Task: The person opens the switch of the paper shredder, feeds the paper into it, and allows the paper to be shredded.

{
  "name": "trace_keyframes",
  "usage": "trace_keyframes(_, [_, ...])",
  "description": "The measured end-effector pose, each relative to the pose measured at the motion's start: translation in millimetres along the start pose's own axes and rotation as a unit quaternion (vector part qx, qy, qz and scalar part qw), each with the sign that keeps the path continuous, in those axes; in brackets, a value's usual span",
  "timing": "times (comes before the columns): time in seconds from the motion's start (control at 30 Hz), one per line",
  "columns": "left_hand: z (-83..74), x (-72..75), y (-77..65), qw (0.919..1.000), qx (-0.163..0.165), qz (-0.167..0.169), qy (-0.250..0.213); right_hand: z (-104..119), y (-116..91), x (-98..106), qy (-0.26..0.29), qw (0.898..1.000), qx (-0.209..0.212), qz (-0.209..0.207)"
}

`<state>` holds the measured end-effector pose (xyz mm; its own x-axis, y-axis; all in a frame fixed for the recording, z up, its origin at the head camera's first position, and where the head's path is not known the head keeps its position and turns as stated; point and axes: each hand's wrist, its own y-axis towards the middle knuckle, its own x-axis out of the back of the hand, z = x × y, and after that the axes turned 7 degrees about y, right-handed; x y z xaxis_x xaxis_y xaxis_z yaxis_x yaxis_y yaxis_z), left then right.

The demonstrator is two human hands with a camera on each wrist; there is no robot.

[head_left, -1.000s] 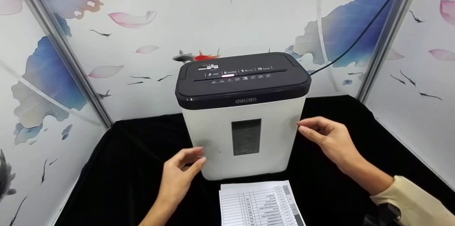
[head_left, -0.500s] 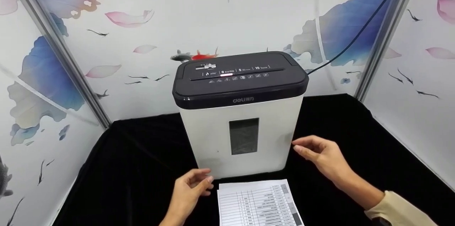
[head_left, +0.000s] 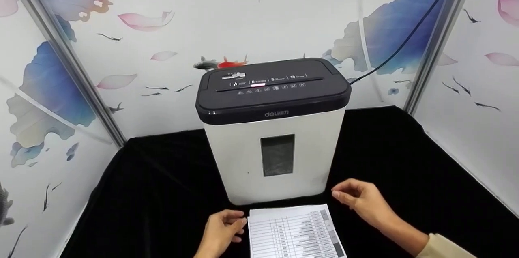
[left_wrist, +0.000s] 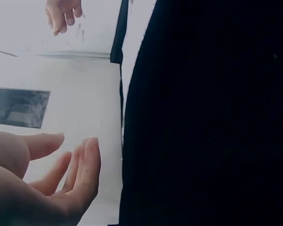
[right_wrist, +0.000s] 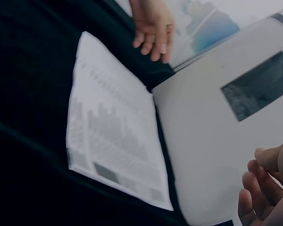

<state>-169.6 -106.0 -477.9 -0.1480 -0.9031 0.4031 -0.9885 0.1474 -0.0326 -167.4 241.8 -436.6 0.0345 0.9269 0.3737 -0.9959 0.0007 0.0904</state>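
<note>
Fingers curve loosely, holding nothing: left hand [head_left: 223,230] just beside the papers [head_left: 292,231] at bottom centre, right hand [head_left: 363,200] at lower right, near the shredder [head_left: 237,152] standing mid-frame.

The left hand [head_left: 222,231] and right hand [head_left: 368,204] hover well apart, fingers [left_wrist: 88,165] loosely bent, thumbs toward each other.

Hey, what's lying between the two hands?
In the head view, the printed sheets lie between the left hand and the right hand, on black cloth.
</note>
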Motion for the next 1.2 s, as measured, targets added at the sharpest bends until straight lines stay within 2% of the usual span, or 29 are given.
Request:
trace_keyframes(0.13, [2.6, -3.5, -0.5, 0.9993, 0.022, 0.001, 0.030, -10, -2, -6, -0.019, 0.999, -0.017, 0.021])
trace_keyframes(0.27, [4.5, -6.2, 1.1, 0.9973, 0.031, 0.000, 0.067, -19, -3, -11, -0.026, 0.999, -0.023, 0.041])
trace_keyframes(0.4, [4.5, -8.8, 4.2, 0.9948, 0.038, 0.001, 0.094, -28, -7, -16, -0.042, 0.997, -0.039, 0.043])
trace_keyframes(0.67, [2.8, -15.4, 9.7, 0.9851, 0.087, 0.016, 0.148, -41, -15, -30, -0.089, 0.991, -0.092, 0.036])
trace_keyframes(0.9, [0.7, -21.0, 9.8, 0.9816, 0.083, 0.001, 0.172, -44, -20, -33, -0.104, 0.985, -0.129, 0.040])
trace_keyframes(1.03, [2.2, -23.9, 10.3, 0.9795, 0.080, -0.010, 0.184, -44, -20, -33, -0.107, 0.984, -0.134, 0.038])
trace_keyframes(1.2, [4.5, -26.0, 12.3, 0.9726, 0.081, -0.032, 0.215, -46, -21, -34, -0.098, 0.986, -0.135, 0.030])
